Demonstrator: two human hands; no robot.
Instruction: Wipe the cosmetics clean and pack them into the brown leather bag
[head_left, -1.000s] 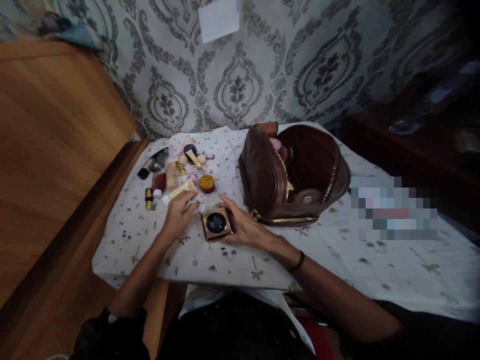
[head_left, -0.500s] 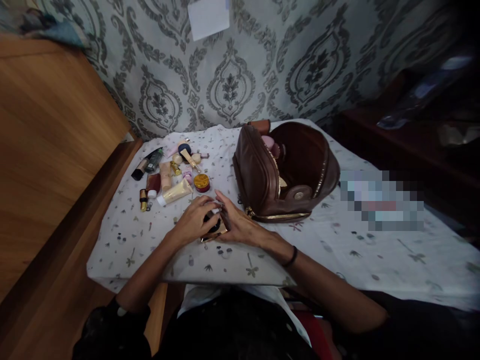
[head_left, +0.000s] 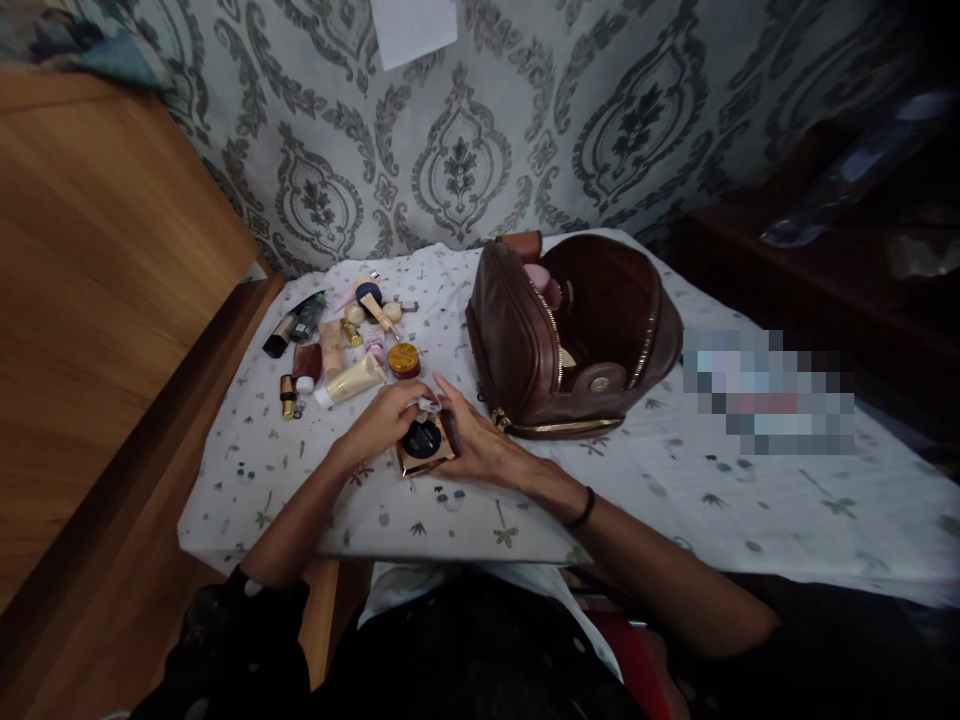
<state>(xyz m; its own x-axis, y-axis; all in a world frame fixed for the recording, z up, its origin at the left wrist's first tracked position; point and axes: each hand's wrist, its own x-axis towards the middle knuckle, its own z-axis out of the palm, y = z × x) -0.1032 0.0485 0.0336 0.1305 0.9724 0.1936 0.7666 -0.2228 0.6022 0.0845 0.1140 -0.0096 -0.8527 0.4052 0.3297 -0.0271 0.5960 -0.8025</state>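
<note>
My right hand (head_left: 480,438) holds a square gold makeup compact (head_left: 411,467) by its right side, with the thumb raised along it. A black disc marks the middle of the compact's upper face. My left hand (head_left: 384,418) is closed on a crumpled white wipe (head_left: 430,404) at the compact's upper edge; some of its fingertips are hidden. Just beyond the hands are a round gold-lidded jar (head_left: 403,360) and a cream tube with a white cap (head_left: 355,380). To the right stands a brown leather bag (head_left: 510,340), unzipped, with pink items inside.
Several cosmetics lie at the left, among them a beige tube (head_left: 331,347), a dark red bottle (head_left: 307,364) and a gold lipstick (head_left: 287,397). A patterned white cloth (head_left: 675,520) covers the table. A wooden cabinet (head_left: 112,250) rises on the left; a blurred-out item lies right.
My left hand has shifted back off the compact's face, so the black disc and the white wipe now show clearly. My right hand keeps its hold on the compact.
</note>
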